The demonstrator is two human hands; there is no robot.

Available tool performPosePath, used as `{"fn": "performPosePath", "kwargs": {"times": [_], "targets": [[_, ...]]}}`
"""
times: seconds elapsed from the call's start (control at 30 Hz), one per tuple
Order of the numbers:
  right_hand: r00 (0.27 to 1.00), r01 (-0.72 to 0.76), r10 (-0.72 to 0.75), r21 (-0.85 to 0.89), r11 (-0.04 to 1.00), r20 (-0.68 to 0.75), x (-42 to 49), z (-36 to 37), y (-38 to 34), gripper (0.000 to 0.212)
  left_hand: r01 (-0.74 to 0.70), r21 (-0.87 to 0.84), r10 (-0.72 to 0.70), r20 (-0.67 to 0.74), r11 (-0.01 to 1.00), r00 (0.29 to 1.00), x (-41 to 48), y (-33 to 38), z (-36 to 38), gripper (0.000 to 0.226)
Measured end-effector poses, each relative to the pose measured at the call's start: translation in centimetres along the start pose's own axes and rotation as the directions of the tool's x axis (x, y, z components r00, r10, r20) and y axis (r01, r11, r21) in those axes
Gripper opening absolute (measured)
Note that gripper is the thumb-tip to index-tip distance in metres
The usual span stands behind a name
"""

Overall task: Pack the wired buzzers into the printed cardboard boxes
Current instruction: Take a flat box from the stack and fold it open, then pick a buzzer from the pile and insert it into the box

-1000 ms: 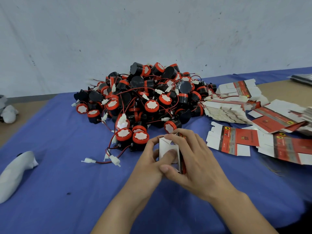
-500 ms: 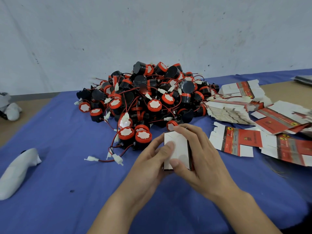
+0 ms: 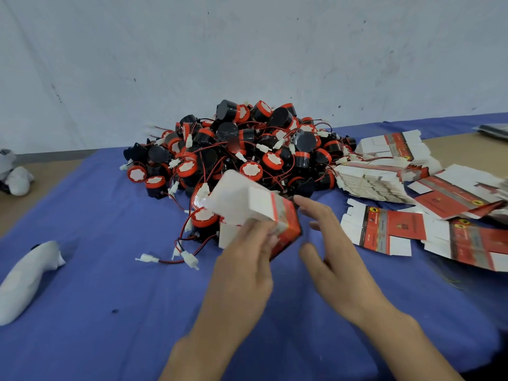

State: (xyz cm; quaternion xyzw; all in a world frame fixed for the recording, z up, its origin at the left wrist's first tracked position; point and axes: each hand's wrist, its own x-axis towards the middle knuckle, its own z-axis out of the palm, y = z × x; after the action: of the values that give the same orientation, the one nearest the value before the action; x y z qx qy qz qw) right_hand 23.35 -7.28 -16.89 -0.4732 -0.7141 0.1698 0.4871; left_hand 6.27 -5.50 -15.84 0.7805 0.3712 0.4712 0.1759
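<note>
The left hand (image 3: 244, 259) sat just below the middle of the frame. Its fingers and thumb were curled round a tilted red-and-white printed cardboard box (image 3: 265, 213), and the bare left forearm (image 3: 209, 339) rose from the bottom edge. The right hand (image 3: 332, 251) hovered just right of it, fingers straight and spread, thumb apart. The right forearm (image 3: 406, 342) ran to the lower right corner.

Background. A pale grey-white wall (image 3: 247, 50), scuffed and flecked with small dark marks, rises directly behind the table. A blue cloth (image 3: 110, 284) covers most of the tan tabletop (image 3: 35, 193), which shows bare at the far left and far right. Light is even, and shadows are soft.
</note>
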Motion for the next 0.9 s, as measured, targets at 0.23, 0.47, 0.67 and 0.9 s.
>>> {"fn": "performPosePath", "kwargs": {"times": [0.23,0.47,0.67,0.9], "targets": [[0.979,-0.2,0.183,0.243,0.949,0.092,0.4,0.3,1.7,0.059,-0.376,0.555,0.252,0.288,0.742,0.924,-0.6,-0.8,1.2,0.045],[0.964,-0.256,0.233,0.199,0.946,0.129,0.5,0.2,2.8,0.058,-0.454,0.524,0.36,0.276,0.721,0.891,-1.7,-0.4,2.3,0.024],[0.976,-0.214,0.215,0.016,0.977,-0.03,0.3,-0.1,3.0,0.058,-0.225,0.188,0.257,-0.171,0.956,0.951,-0.8,0.4,0.5,0.019],[0.95,-0.294,0.29,-0.023,0.956,-0.116,0.3,0.6,3.9,0.065,0.425,0.392,-0.418,-0.109,0.816,0.902,0.7,-4.9,-1.4,0.041]]}}
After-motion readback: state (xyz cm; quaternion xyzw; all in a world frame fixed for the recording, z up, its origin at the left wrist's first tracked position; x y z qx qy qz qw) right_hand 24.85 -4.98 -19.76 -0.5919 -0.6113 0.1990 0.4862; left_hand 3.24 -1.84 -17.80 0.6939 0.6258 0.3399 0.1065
